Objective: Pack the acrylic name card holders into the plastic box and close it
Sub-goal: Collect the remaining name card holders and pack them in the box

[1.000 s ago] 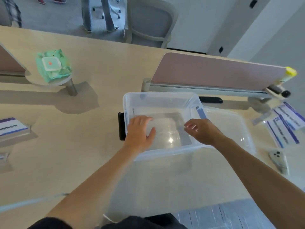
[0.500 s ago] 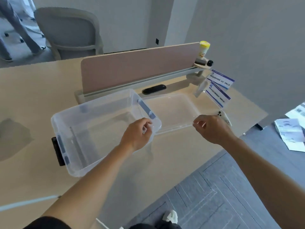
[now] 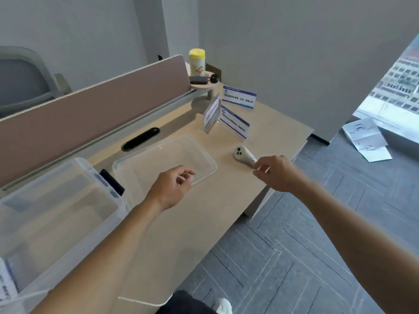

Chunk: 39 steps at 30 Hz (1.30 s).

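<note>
Progress: plastic box point(image 3: 56, 211) stands open at left, no holder plainly inside; its lid point(image 3: 163, 155) lies flat on the desk point(image 3: 204, 223) beside it. Packing and closing both look left to do.
Holders: three acrylic name card holders point(image 3: 234, 122) stand at the desk's far right corner, well apart from both hands.
Left hand point(image 3: 172, 189): loosely curled, empty, over the lid's near edge.
Right hand point(image 3: 276, 173): loosely curled, empty, just beside a white handheld device point(image 3: 242, 155), nearer the holders.
</note>
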Available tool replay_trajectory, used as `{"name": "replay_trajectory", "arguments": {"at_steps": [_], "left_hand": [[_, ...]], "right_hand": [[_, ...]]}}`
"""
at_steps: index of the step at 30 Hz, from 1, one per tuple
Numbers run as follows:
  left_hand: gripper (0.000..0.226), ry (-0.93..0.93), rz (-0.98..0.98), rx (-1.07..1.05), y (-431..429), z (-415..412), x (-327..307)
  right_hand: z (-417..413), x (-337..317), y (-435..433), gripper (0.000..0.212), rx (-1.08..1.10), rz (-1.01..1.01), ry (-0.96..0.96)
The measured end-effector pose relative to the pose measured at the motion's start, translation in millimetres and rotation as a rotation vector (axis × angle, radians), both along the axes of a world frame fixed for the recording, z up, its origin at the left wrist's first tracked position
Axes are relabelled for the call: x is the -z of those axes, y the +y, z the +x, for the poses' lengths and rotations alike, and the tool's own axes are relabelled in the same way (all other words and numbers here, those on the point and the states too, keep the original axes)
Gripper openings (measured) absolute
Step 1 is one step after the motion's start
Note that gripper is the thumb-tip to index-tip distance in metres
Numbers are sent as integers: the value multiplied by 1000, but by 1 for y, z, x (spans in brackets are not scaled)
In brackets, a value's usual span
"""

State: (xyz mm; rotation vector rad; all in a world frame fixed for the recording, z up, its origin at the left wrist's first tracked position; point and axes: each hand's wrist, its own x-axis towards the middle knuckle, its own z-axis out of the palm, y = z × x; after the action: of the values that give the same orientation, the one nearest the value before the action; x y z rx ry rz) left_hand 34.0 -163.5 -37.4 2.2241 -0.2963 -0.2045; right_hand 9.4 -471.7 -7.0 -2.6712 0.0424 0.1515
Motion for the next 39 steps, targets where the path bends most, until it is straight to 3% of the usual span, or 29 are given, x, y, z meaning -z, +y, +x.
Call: {"name": "replay_trajectory", "arguments": {"at_steps": [5,10,15,19,26,35,39], "left_hand": [[13,-25,21,10,-52,51,8],[13,-62,20,37,-86,110,39],[16,31,-129,-30,-116,167,61],[18,94,-132,-45,-131,204,76],[24,-4,312,-6,-147,238,92],[45,137,557,-227,-222,280,106],[63,96,581,-262,-271,295,114]], "right_hand": [[44,3,-42,18,50,-3,-3],[101,8,-73,18,12,-127,41],[176,4,-88,21,-50,-267,155],[241,13,-88,21,-143,-374,195],[337,38,-86,38,-330,-449,130],[469,100,-111,62,-669,-463,72],[513,121,-123,78,-841,-402,123]]}}
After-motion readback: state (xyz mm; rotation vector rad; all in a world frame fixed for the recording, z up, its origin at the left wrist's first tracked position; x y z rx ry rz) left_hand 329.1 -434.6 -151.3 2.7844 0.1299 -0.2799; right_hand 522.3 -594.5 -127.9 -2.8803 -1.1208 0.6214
